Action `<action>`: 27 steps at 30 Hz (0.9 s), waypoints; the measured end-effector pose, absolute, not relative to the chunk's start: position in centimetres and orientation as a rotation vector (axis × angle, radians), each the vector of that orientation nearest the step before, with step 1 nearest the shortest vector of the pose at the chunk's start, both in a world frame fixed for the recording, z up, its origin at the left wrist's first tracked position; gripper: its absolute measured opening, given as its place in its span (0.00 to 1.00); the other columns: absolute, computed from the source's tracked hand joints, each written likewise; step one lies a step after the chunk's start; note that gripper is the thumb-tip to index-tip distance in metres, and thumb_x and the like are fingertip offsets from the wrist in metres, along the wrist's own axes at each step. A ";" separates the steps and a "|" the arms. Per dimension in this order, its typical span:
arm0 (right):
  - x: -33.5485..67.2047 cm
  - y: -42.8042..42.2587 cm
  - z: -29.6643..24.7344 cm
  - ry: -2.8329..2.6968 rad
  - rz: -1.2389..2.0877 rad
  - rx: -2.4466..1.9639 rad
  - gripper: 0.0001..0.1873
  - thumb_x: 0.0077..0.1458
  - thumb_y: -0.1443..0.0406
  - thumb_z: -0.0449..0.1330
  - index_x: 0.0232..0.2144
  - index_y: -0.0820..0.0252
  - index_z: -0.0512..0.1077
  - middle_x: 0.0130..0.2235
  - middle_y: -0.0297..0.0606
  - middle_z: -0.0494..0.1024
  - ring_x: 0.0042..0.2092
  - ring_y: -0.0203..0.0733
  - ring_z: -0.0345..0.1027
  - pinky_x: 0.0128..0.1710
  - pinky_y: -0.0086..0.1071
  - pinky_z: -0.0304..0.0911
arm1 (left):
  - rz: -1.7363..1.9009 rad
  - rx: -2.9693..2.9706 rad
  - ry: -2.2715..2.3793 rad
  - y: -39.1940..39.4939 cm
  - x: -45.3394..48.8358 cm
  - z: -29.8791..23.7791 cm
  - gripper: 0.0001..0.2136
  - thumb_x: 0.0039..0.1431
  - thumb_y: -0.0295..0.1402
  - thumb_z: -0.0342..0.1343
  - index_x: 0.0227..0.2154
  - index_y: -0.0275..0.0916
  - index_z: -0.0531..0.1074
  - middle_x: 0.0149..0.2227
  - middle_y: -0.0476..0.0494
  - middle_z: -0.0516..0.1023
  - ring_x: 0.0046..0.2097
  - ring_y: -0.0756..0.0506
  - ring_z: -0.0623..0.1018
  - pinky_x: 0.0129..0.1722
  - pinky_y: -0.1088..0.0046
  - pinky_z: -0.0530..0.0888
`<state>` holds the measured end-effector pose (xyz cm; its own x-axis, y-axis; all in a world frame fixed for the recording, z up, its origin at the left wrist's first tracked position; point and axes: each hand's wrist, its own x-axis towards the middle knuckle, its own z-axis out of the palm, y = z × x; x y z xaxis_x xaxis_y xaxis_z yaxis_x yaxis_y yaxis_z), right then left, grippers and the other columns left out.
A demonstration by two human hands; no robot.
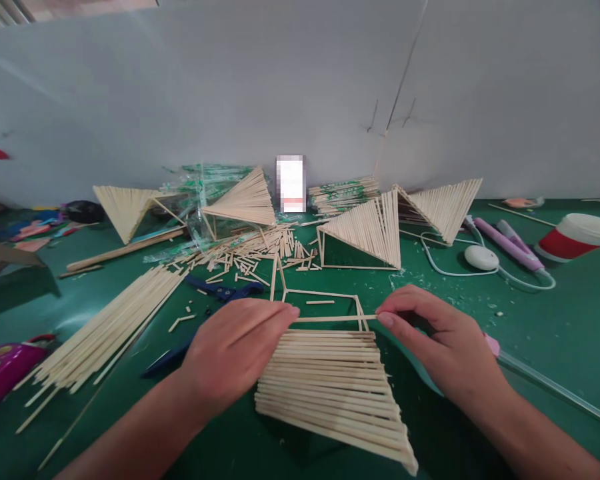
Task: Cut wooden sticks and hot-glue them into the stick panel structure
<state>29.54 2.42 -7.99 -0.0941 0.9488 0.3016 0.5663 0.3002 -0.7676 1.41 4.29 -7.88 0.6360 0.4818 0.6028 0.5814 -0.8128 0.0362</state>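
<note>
Both of my hands pinch one thin wooden stick (337, 319) by its two ends. My left hand (240, 347) grips the left end, my right hand (435, 340) the right end. The stick lies level across a frame of joined sticks (323, 293). Just below it, a slatted panel of sticks (330, 387) slopes toward me, its rows laid side by side and growing wider toward the bottom. Beside my left hand are blue-handled scissors (225, 291), partly hidden by it. A short loose stick (320, 303) lies inside the frame.
Several finished stick pieces (365, 230) stand at the back. Long sticks (115, 320) and cut bits (275, 250) lie left and centre. Rightward are a pink tool (510, 243), a white cable puck (481, 258) and a red-and-white cup (575, 239). A glue stick (555, 387) lies near my right arm.
</note>
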 end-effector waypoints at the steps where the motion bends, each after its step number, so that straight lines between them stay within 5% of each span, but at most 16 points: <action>1: 29.7 2.4 -8.1 -1.764 0.601 -1.394 0.07 0.59 0.62 0.59 0.29 0.53 0.74 0.32 0.34 0.77 0.32 0.40 0.71 0.30 0.32 0.67 | -0.955 -2.682 -0.936 4.5 1.0 -7.8 0.18 0.57 0.24 0.57 0.51 0.43 0.73 0.42 0.43 0.82 0.43 0.44 0.81 0.46 0.68 0.76; 7: 30.2 2.6 -8.4 -1.794 0.634 -1.484 0.09 0.59 0.59 0.58 0.29 0.51 0.75 0.32 0.33 0.79 0.33 0.41 0.72 0.31 0.33 0.70 | -1.049 -2.740 -1.124 5.9 -0.6 -8.0 0.10 0.55 0.30 0.60 0.41 0.45 0.78 0.36 0.45 0.83 0.38 0.43 0.81 0.40 0.69 0.77; 27: 30.6 3.1 -9.0 -1.935 0.791 -1.499 0.09 0.60 0.63 0.55 0.31 0.53 0.74 0.35 0.34 0.79 0.36 0.41 0.72 0.35 0.34 0.68 | -1.067 -2.861 -1.159 6.1 -1.1 -7.9 0.11 0.53 0.27 0.59 0.39 0.47 0.79 0.33 0.47 0.83 0.33 0.46 0.81 0.34 0.75 0.75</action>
<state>30.59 3.07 -9.02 -0.2165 0.9734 0.0753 0.6421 0.2001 -0.7400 -1.08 6.09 -7.90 0.5364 0.6600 0.5261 0.5787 -0.7413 0.3400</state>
